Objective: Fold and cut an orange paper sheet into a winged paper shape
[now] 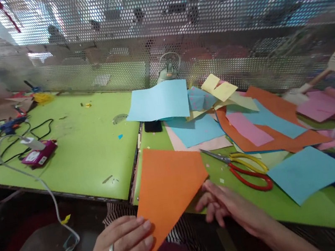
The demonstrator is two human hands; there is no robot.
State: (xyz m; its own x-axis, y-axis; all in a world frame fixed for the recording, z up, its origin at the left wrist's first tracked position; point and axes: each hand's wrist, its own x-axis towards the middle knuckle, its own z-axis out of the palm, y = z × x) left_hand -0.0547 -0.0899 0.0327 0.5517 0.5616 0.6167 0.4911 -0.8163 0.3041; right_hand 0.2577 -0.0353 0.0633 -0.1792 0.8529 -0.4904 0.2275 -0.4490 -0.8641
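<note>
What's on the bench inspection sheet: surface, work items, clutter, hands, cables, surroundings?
Surface: green tabletop, seam down the middle.
Work items: orange sheet, overhanging the near edge; scissors to its right.
Clutter: coloured paper pieces, overlapping, right side.
Hands: left hand over the sheet's lower end; right hand at its right corner, grip unclear.
Cables: white cable hanging off the left section.
Surroundings: perforated screen behind.

We see a green table (86, 132) in two sections divided by a seam. On its left section lie a purple power strip (46, 151) and a black cable (51, 129); on the right section we see scissors (230, 160), a blue sheet (310, 175) and an orange sheet (170, 180) extending past the near edge.
</note>
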